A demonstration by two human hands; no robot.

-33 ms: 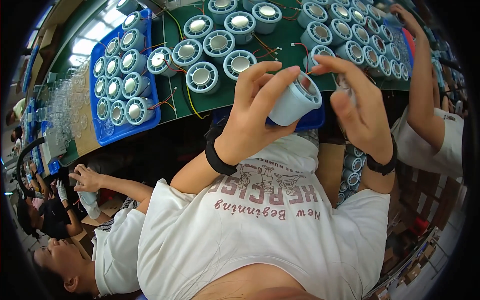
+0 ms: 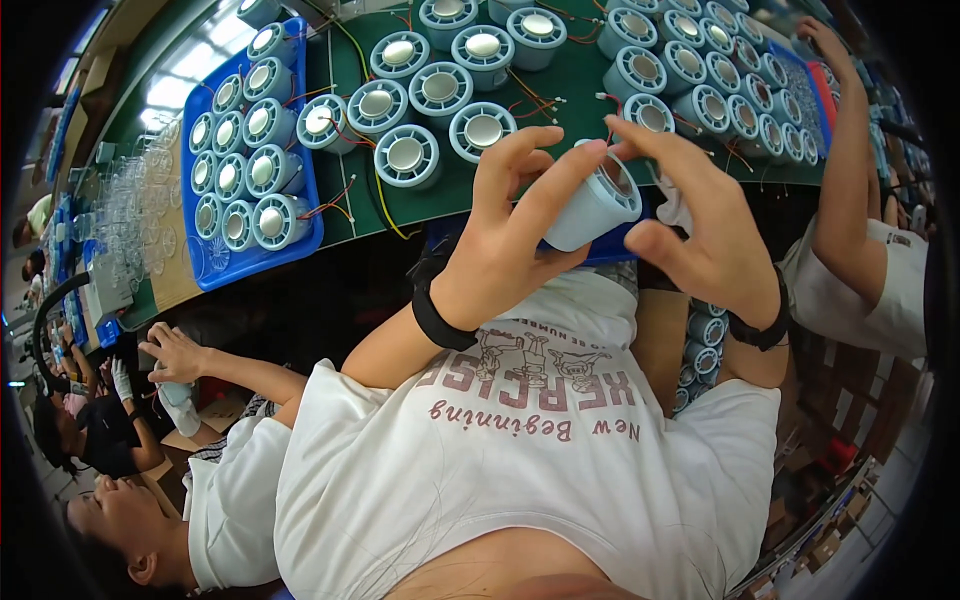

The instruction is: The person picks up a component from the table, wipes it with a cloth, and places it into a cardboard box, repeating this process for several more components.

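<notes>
My left hand (image 2: pixel 510 205) grips a light blue cup-shaped housing (image 2: pixel 590 212), tilted so that its ringed face points up and right. Over that face, the fingertips of my right hand (image 2: pixel 700 200) reach the far rim, while its thumb stands well apart. A thin red wire (image 2: pixel 611 122) with a small white connector shows at my right fingertips; I cannot tell if they pinch it. Just beyond my hands, similar housings with silver discs (image 2: pixel 404 154) stand on the green table (image 2: pixel 450 196), some with wires trailing.
At left, a blue tray (image 2: pixel 262 268) holds several housings, with clear plastic parts (image 2: pixel 140 205) beside it. More housings (image 2: pixel 703 108) crowd the right. A co-worker's arm (image 2: pixel 845 170) reaches in there; another person (image 2: pixel 235 500) sits at lower left. A box of housings (image 2: pixel 705 340) is below my right arm.
My right hand has shifted slightly left, its fingertips closer to the housing's far rim. The housing has turned slightly in my left hand.
</notes>
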